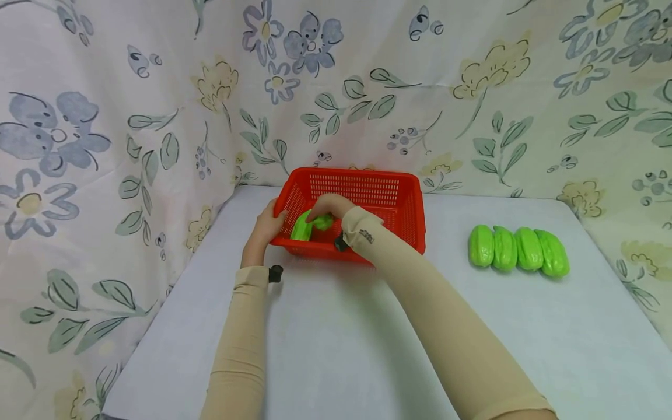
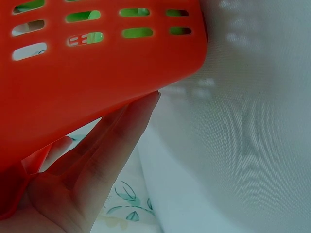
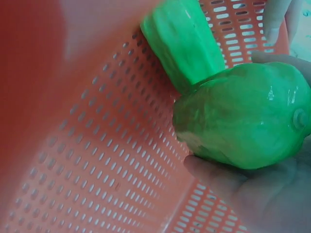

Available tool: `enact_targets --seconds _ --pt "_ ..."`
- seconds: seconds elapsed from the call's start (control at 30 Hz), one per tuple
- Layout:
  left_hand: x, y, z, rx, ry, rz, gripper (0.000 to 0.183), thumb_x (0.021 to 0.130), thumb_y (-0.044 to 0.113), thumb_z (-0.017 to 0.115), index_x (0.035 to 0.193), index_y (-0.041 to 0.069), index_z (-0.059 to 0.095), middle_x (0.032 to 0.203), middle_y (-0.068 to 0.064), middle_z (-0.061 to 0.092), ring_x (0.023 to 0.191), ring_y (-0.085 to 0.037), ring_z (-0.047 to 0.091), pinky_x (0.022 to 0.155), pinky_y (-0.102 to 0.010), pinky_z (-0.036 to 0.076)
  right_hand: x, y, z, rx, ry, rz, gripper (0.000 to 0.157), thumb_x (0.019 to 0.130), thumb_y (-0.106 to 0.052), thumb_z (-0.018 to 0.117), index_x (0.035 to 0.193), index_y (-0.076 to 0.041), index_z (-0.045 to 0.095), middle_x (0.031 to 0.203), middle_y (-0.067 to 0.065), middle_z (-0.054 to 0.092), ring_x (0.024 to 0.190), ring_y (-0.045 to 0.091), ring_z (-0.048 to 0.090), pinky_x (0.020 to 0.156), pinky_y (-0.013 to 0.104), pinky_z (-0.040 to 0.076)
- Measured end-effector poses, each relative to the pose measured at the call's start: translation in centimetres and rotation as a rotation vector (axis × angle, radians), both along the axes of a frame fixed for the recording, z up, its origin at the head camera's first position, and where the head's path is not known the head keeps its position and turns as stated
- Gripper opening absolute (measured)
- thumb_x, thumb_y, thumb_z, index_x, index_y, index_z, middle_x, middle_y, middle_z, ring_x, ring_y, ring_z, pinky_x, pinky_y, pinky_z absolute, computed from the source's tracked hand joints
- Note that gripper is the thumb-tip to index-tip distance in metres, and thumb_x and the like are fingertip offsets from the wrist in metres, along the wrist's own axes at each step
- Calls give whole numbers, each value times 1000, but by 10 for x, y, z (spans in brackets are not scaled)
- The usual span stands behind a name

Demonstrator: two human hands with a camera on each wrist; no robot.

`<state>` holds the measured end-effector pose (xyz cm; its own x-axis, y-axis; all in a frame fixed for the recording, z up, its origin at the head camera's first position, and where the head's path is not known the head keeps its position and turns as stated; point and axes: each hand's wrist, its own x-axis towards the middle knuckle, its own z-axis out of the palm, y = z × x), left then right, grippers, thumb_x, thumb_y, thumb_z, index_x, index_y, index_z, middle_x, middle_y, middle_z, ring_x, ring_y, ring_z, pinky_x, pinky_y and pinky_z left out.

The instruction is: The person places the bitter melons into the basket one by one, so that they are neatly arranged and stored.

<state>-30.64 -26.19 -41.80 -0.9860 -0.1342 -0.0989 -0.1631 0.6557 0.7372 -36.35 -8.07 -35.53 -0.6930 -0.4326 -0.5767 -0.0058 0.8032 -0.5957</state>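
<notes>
My left hand [image 1: 266, 224] grips the left end of a red slotted plastic basket [image 1: 325, 249], thumb at the rim. In the left wrist view its fingers [image 2: 124, 138] lie along the outside of the basket wall. Reaching into the basket, my right hand [image 1: 332, 205] holds a smooth, ridged green papaya [image 3: 238, 116]. Its fingers pass under the fruit, and the stem end faces the palm side in the right wrist view. Another green papaya [image 1: 301, 227] lies against the basket's left side, touching or nearly touching the held one.
Several more green papayas [image 1: 518, 249] lie side by side in a row on the white table [image 1: 315, 350], to the right of the basket. Behind the basket hangs a floral cloth [image 1: 336, 87], which also borders the table's left and right sides.
</notes>
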Motion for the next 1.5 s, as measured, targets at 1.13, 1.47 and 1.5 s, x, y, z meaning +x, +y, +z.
enact_targets --seconds 1.13,1.47,1.5 --pt "0 -1 0 25 -10 -9 57 105 26 40 156 13 19 145 -22 45 120 -34 52 101 -50 44 26 6 -11 -268 2 -222 71 93 -31 63 150 -4 30 153 12 35 139 31 38 114 46 35" --pt "3 1 2 33 -22 -10 58 104 27 40 156 12 18 144 -22 46 117 -34 52 99 -50 46 34 6 -18 -289 23 -244 73 94 -27 63 153 -3 26 159 14 29 144 31 32 117 46 30" --pt "4 0 2 34 -24 -9 58 104 27 40 156 12 18 143 -22 46 117 -34 52 99 -50 46 34 6 -19 -297 27 -254 73 94 -27 63 153 -4 27 159 13 29 144 31 32 117 46 30"
